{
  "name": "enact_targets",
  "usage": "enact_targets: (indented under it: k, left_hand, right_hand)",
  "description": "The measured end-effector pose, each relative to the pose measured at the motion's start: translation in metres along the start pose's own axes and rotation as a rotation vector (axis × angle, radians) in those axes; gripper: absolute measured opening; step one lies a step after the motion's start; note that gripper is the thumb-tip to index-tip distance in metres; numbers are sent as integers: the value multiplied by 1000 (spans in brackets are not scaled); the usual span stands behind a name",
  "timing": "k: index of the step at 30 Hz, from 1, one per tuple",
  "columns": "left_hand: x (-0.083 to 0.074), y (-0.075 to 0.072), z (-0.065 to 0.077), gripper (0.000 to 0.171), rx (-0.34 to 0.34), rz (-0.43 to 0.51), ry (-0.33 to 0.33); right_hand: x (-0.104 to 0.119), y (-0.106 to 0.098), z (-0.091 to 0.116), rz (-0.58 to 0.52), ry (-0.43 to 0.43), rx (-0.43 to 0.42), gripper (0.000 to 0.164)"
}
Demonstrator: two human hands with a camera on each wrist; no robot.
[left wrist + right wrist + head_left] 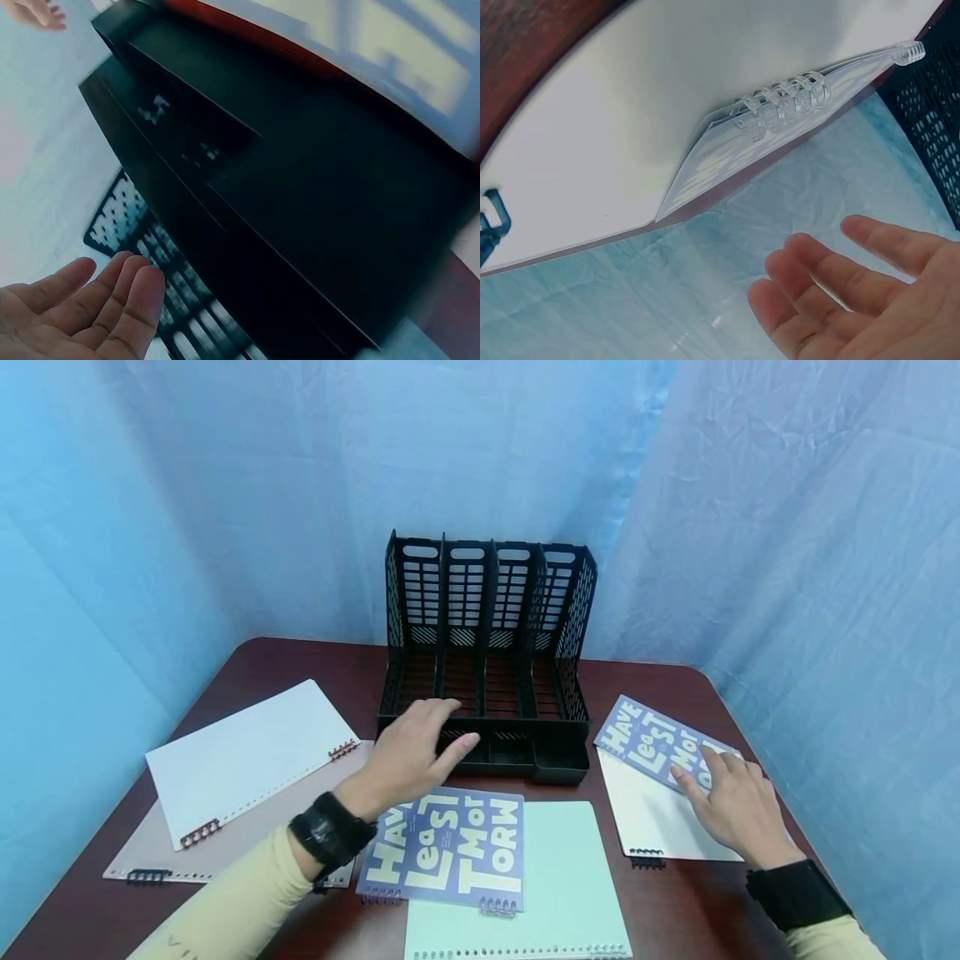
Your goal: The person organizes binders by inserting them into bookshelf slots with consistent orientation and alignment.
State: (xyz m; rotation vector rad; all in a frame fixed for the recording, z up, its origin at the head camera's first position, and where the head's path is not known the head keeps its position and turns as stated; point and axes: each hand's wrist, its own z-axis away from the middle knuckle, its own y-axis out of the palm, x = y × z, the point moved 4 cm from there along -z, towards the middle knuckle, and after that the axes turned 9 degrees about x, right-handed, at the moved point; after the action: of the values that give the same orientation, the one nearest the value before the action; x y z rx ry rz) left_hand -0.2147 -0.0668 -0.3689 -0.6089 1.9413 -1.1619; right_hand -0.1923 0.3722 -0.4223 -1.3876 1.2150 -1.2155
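My left hand [408,752] is over the front of a black desk organizer [561,723], fingers extended and thumb apart, holding nothing. The left wrist view shows those fingers beside the organizer's dark front trays [300,172]. At the right, my right hand [738,806] is over a small purple ring-bound notebook [637,737] with big pale lettering. This notebook lies on a larger white notebook [652,814] with dark rings. Seen from the right wrist, the right fingers are spread and apart from the notebooks. A second purple lettered notebook [450,852] lies on a pale green notebook [570,868] near the front.
On the left, a white notebook [247,760] with reddish-brown rings overlaps a greyish notebook [138,847] with dark rings. The organizer has several upright slots and low front trays. Dark wooden table [315,664] edges meet blue curtains [300,485] behind and beside.
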Motion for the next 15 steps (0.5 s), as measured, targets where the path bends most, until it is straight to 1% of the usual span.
enact_targets:
  k: [4, 10, 12, 15]
  left_hand:
    - [-20, 15, -19, 63, 40, 19, 56]
    - [-49, 36, -41, 63, 105, 58, 123]
    - [-58, 42, -47, 62, 122, 60, 139]
    - [-69, 50, -57, 59, 133, 35, 154]
  right_hand:
    - [-2, -1, -1, 7, 27, -2, 75]
    - [-8, -1, 0, 14, 59, -23, 76]
    - [-10, -1, 0, 13, 66, -30, 76]
    - [-13, 0, 2, 12, 79, -28, 77]
